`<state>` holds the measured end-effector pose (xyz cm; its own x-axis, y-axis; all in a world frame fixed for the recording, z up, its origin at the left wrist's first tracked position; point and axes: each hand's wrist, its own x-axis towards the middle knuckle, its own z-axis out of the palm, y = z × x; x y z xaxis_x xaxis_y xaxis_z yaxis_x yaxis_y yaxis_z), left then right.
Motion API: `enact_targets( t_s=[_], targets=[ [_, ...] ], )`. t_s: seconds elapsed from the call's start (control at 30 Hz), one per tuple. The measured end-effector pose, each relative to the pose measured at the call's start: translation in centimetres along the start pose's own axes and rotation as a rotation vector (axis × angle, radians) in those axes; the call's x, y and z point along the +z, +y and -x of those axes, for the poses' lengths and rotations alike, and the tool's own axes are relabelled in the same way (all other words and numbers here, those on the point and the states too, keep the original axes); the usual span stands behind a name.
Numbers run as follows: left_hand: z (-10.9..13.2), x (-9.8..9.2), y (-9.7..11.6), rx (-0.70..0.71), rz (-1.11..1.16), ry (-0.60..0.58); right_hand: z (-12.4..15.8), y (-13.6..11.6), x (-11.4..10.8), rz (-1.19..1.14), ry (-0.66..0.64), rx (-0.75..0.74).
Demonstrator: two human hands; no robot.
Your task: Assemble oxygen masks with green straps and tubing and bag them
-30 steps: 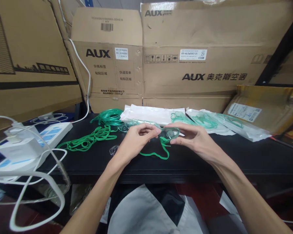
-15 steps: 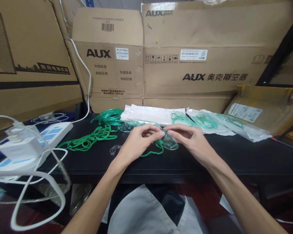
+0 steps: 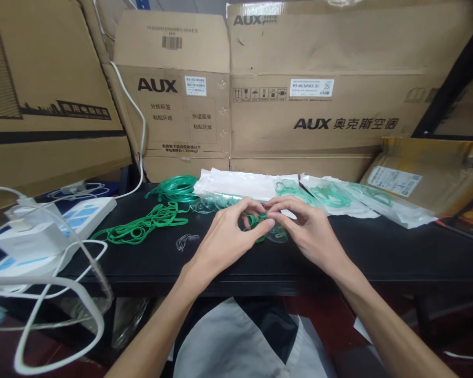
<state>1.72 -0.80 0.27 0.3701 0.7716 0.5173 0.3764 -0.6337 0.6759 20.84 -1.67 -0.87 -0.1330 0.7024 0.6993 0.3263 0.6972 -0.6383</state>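
Observation:
My left hand (image 3: pixel 230 233) and my right hand (image 3: pixel 305 226) meet over the middle of the black table (image 3: pixel 378 252). Both pinch a green elastic strap (image 3: pixel 256 220) bunched between their fingertips. Under the fingers lies a clear plastic mask (image 3: pixel 278 236), partly hidden. A clear tube piece (image 3: pixel 216 202) lies just behind my left hand.
A pile of green straps (image 3: pixel 145 226) and a coil of green tubing (image 3: pixel 175 189) lie to the left. Sealed white bags (image 3: pixel 339 199) lie behind and to the right. A white power strip with chargers (image 3: pixel 43 236) and cables sits at far left. Large cardboard boxes (image 3: pixel 299 94) wall the back.
The loose green strap that hung toward the table's front has been gathered up between my fingers. Both hands have closed in together over the mask.

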Motion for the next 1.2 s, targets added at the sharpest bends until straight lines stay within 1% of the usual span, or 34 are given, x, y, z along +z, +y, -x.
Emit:
enact_targets(
  t_s=[0.13, 0.33, 0.43, 0.5, 0.63, 0.73, 0.8, 0.93, 1.0, 1.03, 1.1, 1.13, 1.2],
  targets=[
    [0.1, 0.0, 0.6, 0.024, -0.089, 0.027, 0.3, -0.4, 0.2, 0.068, -0.022, -0.021],
    [0.1, 0.2, 0.7, 0.045, -0.136, 0.057, 0.3, -0.9, -0.1, 0.213, -0.035, -0.079],
    [0.1, 0.0, 0.5, 0.033, -0.194, 0.086, 0.1, -1.0, -0.8, 0.263, 0.026, -0.091],
    [0.1, -0.4, 0.3, 0.022, -0.211, 0.097, -0.1, -0.9, -1.7, 0.284, 0.080, -0.094],
    [0.0, -1.0, -0.2, -0.004, -0.208, 0.103, -0.5, -0.8, -3.9, 0.352, 0.191, -0.088],
    [0.0, -0.9, -0.3, -0.020, -0.205, 0.092, -0.6, -0.9, -4.7, 0.379, 0.253, -0.075],
    [0.0, -0.5, -0.2, -0.015, -0.203, 0.081, -0.5, -1.3, -4.2, 0.360, 0.240, -0.078],
    [0.1, 0.4, -0.1, 0.027, -0.234, 0.111, 0.2, -2.6, -1.8, 0.343, 0.148, -0.149],
    [0.0, 0.6, -0.2, 0.016, -0.237, 0.133, 0.4, -3.3, -0.7, 0.360, 0.107, -0.194],
    [0.0, 0.6, -0.3, -0.005, -0.225, 0.143, 0.5, -3.4, -0.3, 0.349, 0.094, -0.192],
    [-0.2, 0.5, -0.7, -0.054, -0.151, 0.167, 0.6, -3.3, 0.1, 0.281, 0.113, -0.123],
    [-0.3, 0.4, -0.9, -0.076, -0.075, 0.176, 0.5, -3.0, 0.1, 0.243, 0.148, -0.059],
    [-0.5, 0.4, -1.4, -0.104, 0.148, 0.188, 0.3, -2.1, 0.2, 0.177, 0.212, 0.101]
  ],
)
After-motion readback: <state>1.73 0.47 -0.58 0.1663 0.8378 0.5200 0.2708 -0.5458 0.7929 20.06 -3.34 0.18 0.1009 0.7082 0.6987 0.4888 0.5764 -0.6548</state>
